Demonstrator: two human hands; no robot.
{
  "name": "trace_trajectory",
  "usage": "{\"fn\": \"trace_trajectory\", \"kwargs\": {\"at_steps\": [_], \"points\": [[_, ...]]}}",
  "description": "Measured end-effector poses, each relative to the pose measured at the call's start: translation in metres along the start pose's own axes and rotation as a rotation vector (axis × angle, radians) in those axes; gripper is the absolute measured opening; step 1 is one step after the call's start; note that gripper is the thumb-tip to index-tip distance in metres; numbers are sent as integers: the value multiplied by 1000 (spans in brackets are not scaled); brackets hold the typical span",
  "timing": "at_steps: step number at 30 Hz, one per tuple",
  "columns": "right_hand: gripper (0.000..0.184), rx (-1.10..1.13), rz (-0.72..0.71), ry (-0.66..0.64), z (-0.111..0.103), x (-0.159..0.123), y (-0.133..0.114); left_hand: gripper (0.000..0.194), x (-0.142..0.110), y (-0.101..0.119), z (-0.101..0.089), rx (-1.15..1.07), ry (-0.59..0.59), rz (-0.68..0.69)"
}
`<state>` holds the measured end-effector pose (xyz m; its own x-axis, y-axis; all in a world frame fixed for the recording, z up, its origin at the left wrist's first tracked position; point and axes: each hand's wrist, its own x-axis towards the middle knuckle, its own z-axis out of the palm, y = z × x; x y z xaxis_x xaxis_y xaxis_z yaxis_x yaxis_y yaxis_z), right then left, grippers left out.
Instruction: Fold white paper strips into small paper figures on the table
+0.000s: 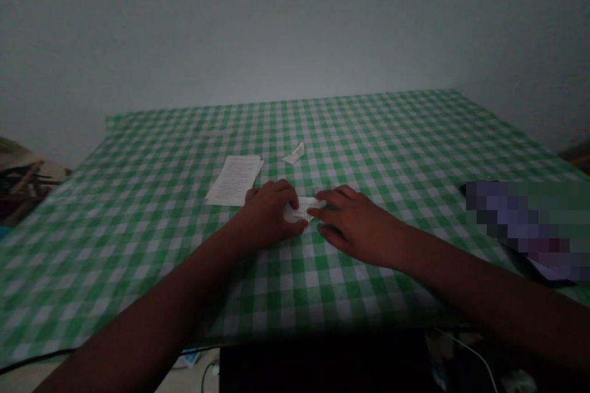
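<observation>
Right now your left hand (270,212) is curved over the near-left end of a small folded white paper strip (302,209), fingers bent down onto it. Your right hand (354,227) comes in from the right, fingers nearly flat and close together, with the fingertips (318,212) on the strip's right end. The two hands sit just apart with the strip between them, flat on the cloth, and whether either one is actually pinching it, you can't tell from here.

Just beyond your left hand lies a white printed sheet (234,180), its lines of text too small to read; no brand or label is legible anywhere. Farther out, right of that sheet, sits a small crumpled white paper scrap (294,154). Over to your right, a dark flat object (520,227) is pixelated past recognising.

All of this rests on a green-and-white gingham tablecloth (415,135), whose far edge meets a plain pale wall (295,31) well beyond your fingertips. Along the near edge, under your forearms, there's a black boxy shape (322,362), with a thin white cable (470,353) to its right and a black cable (37,362) at the left.
</observation>
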<state>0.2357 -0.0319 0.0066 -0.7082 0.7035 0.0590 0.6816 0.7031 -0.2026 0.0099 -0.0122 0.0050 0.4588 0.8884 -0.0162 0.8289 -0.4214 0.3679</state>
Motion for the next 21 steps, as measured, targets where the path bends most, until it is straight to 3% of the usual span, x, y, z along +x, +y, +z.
{"fn": "trace_trajectory", "kwargs": {"at_steps": [21], "points": [[40,10,0,18,2,0,-1,34,-2,-5,3,-26,8,26]]}}
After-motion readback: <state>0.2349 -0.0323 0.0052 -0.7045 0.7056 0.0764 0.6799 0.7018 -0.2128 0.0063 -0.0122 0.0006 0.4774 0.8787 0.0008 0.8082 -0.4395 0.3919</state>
